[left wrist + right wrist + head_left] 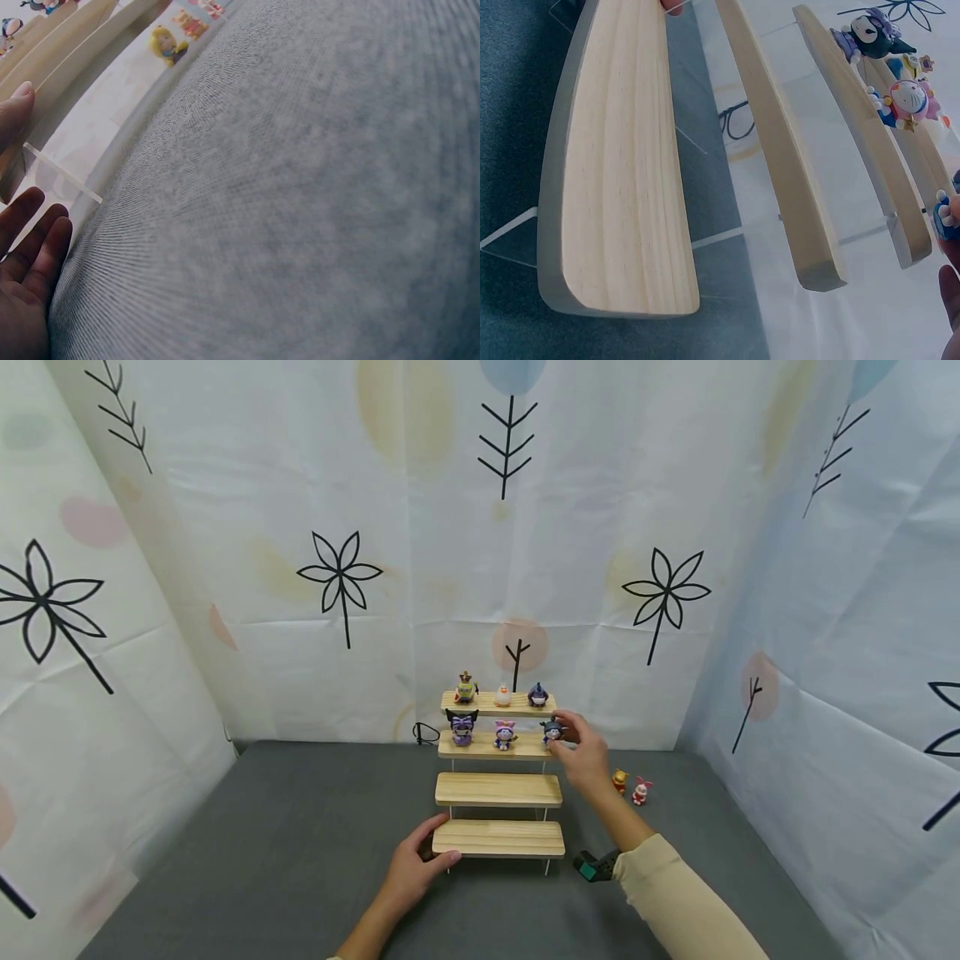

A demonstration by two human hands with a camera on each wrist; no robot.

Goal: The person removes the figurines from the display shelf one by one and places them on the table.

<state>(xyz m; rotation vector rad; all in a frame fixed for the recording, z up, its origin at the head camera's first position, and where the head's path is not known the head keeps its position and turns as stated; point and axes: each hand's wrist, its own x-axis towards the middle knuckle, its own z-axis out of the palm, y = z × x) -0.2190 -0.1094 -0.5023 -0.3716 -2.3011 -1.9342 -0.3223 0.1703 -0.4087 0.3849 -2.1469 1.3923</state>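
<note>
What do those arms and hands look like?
Human ones: the left hand and right hand show no gloves. A plain cream sleeve ends partway along the right forearm; only a pale sliver of the left sleeve shows at the head view's edge.

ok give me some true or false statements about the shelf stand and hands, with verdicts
1. Three figurines stand on the top tier. True.
2. The left hand is at the top tier. False: it is at the left end of the bottom tier.
3. The right hand pinches a dark-capped figurine. True.
4. The wooden stand has two tiers. False: it has four.
5. A red-and-pink figurine stands right of the stand. True.
</note>
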